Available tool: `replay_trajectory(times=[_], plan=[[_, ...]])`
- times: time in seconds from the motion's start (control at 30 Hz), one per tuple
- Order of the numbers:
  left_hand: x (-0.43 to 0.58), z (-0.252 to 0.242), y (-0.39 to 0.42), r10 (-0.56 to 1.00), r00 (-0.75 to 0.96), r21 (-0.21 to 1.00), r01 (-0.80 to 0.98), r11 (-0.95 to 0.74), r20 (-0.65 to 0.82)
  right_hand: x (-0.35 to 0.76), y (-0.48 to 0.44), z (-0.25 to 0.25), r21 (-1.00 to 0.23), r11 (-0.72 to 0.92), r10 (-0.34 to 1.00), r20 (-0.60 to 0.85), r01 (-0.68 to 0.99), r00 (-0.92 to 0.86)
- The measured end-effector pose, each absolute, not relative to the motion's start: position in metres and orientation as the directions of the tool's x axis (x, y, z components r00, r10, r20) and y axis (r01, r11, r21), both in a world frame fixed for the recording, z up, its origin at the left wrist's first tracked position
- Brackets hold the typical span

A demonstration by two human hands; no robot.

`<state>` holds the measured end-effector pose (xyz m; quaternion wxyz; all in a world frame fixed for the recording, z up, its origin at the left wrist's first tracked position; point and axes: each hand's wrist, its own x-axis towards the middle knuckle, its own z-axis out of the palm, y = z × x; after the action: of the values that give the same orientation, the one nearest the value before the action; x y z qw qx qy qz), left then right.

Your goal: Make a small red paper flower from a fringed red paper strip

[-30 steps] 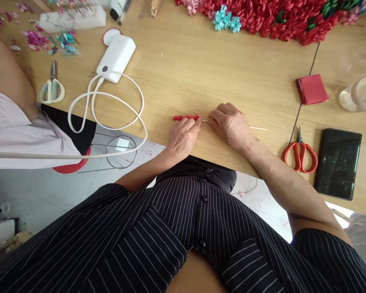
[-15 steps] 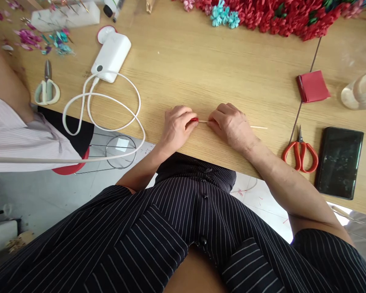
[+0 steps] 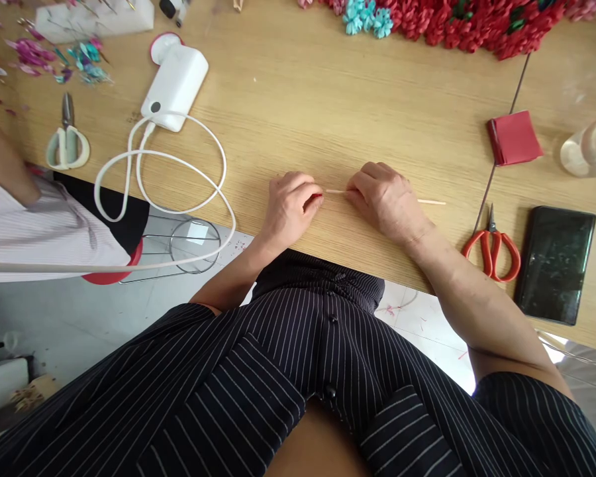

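Observation:
My left hand (image 3: 291, 209) rests on the wooden table (image 3: 298, 99), its fingers closed on a small red piece (image 3: 318, 195) at one end of a thin wooden stick (image 3: 427, 201). Most of the red piece is hidden inside those fingers; it looks like crimped paper. My right hand (image 3: 385, 202) is shut around the stick's middle, with the bare stick showing on both sides of it.
Red-handled scissors (image 3: 491, 255) and a dark tablet (image 3: 555, 265) lie at right, beyond a folded red paper square (image 3: 515, 137). Red paper flowers (image 3: 457, 20) line the far edge. A white device (image 3: 176, 86) trails a cable at left, beside a co-worker's striped sleeve (image 3: 40, 225).
The red piece, earlier a long crimped strip left of the stick, has gathered into my left fingers. My right hand has shifted slightly right along the stick.

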<state>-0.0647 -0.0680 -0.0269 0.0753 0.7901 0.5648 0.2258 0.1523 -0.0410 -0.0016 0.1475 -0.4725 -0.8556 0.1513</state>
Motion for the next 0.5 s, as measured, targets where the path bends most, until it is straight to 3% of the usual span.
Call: replay_trajectory(times=[0.33,0.5], plan=[[-0.065,-0.034,-0.069,0.917,0.244,0.380,0.853,-0.358,0.315,0.159,-0.030,-0.010,-0.449,0.470,0.879,0.161,0.760,-0.449],[-0.063,-0.021,-0.058,0.881,0.308,0.381,0.813,-0.439,0.359,0.147,-0.034,-0.008,-0.671,0.408,0.905,0.212,0.619,-0.368]])
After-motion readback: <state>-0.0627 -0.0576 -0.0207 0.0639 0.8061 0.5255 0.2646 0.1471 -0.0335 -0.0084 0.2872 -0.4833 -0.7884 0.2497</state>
